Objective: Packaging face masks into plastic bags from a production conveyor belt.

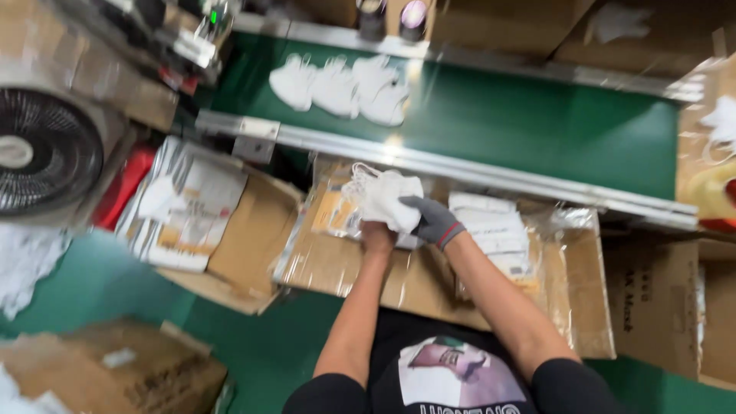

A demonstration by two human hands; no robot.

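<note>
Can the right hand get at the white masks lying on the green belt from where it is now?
Probably yes. The right hand, gloved, is holding the mask bundle together with the left hand, so it is occupied. Only the low metal rail lies between it and the white masks on the belt.

- Even, bright overhead light is cast; few shadows are seen.
- Glare is thrown off the silver metal conveyor rail point(460, 165).
- Motion blur is spread throughout, strongest at the edges.

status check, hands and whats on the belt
Both hands grip white mask stack, right hand gloved. More masks on green belt. Nothing in the way.
</note>
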